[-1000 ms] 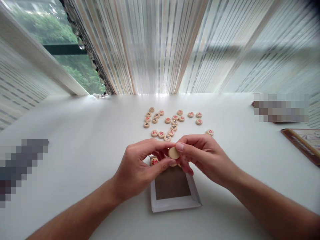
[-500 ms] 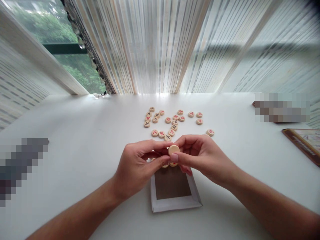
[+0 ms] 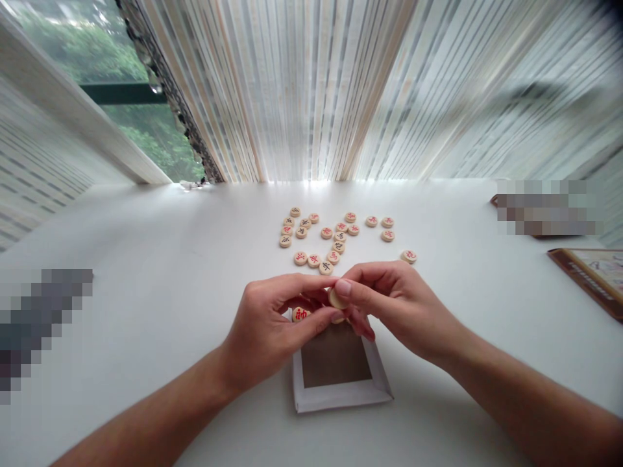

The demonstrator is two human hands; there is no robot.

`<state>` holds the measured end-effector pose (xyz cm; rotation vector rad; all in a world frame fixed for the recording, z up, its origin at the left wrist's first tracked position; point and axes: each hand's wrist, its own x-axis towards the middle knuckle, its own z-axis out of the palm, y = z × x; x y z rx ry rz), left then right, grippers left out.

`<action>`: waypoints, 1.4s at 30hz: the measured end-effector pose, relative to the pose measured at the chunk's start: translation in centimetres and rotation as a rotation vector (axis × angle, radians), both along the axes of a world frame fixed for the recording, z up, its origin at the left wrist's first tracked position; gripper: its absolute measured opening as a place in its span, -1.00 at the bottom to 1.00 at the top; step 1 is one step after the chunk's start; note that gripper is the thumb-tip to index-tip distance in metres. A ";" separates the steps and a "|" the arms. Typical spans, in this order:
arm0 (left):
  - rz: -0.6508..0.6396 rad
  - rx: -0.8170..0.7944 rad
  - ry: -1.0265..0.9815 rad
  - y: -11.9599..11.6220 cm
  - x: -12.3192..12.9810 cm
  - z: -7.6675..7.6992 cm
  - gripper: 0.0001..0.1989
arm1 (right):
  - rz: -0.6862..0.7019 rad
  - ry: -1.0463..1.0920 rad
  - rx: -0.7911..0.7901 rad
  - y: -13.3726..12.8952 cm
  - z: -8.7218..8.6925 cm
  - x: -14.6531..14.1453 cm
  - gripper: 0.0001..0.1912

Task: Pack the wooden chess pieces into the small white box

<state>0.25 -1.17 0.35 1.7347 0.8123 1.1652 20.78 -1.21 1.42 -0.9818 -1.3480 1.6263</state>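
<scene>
Disc (image 3: 334, 300), plain face showing: one, clamped in left hand (image 3: 272, 318) and right hand (image 3: 395, 303) above tray (image 3: 341, 397), far edge. Changed: right thumb higher, red-marked piece (image 3: 300, 314) uncovered at far-left corner; disc still under handling.

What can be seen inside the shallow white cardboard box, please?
Its brown bottom shows, and a round wooden piece with a red character at the far left. The left grip and right grip cover much of the far end; anything hidden there cannot be told.
</scene>
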 end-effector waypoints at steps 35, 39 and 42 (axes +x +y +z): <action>-0.003 -0.093 -0.056 0.2 -0.1 -0.2 -0.75 | 0.045 0.119 -0.037 0.1 0.1 0.1 -0.82; 0.069 -0.085 -0.052 0.4 0.0 -0.4 -0.79 | 0.017 0.114 -0.010 0.2 -0.2 0.1 -0.74; 0.119 -0.044 -0.029 0.6 -0.1 -0.7 -0.83 | 0.000 0.106 0.020 0.2 -0.3 0.1 -0.68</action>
